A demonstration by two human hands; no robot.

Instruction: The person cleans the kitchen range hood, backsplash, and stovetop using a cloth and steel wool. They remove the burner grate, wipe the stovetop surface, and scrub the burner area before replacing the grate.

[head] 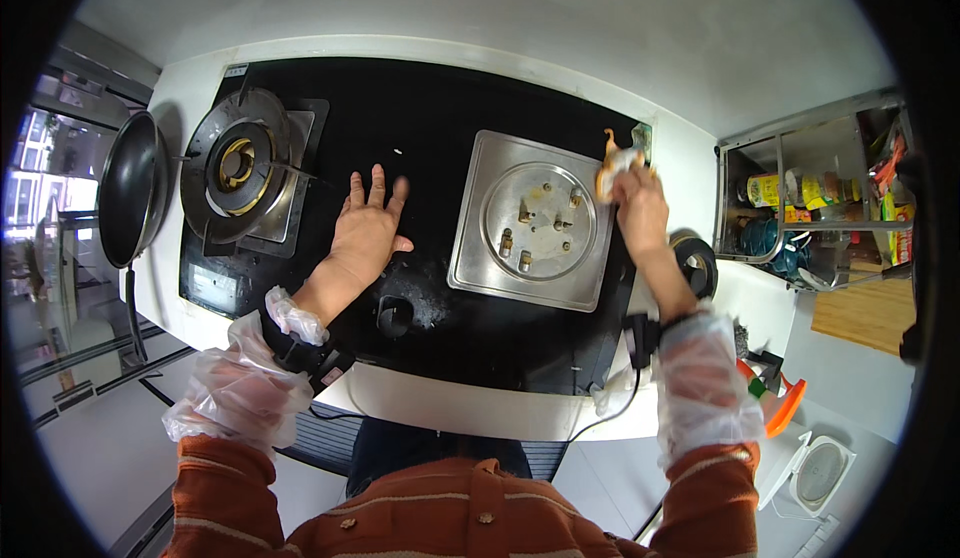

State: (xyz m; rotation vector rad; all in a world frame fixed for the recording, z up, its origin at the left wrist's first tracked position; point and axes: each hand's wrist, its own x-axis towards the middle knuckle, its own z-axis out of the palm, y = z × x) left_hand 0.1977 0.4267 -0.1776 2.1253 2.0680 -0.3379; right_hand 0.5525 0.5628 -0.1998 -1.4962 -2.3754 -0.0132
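Note:
My left hand [369, 220] rests with fingers spread over the black glass hob [427, 183], between the two burner areas, and holds nothing. My right hand [643, 209] grips a crumpled white and orange-brown cloth [616, 168] at the right back of the hob, by the steel burner tray's upper right corner. The square steel burner tray [469, 258] has its burner parts and pan support off, with metal fittings showing. On the left burner sits a round black pan support [196, 183]. A black knob [395, 316] is near the front edge, beside whitish smears.
A black frying pan [135, 190] stands tilted at the left. Right of the hob, a round black part [696, 265] lies on the white counter, partly behind my right forearm. A metal rack [780, 175] holds jars and packets. An orange object [786, 408] sits at the lower right.

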